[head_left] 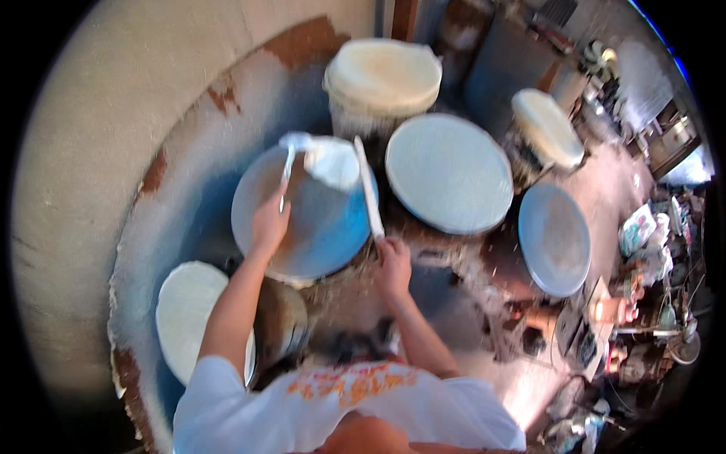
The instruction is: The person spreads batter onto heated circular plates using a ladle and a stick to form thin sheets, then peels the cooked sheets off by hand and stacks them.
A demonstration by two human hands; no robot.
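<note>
My left hand [271,223] is closed round the handle of a small tool with a flat whitish head [296,141]; blur hides its exact kind. In my right hand [393,266] I grip a long, flat, pale stick [368,185], which points away from me. Both tools are over a large round disc [291,216] with a brown and blue surface. A patch of white, paste-like material [333,163] lies on its far part, between the two tools.
Beyond stands a bucket-like drum with a cream top [386,72]. A white-coated round disc [450,174] is to the right, with a tilted bluish disc [554,238] farther over. At lower left is another white disc [189,314]. A curved blue wall [162,200] encloses the left side; clutter fills the far right.
</note>
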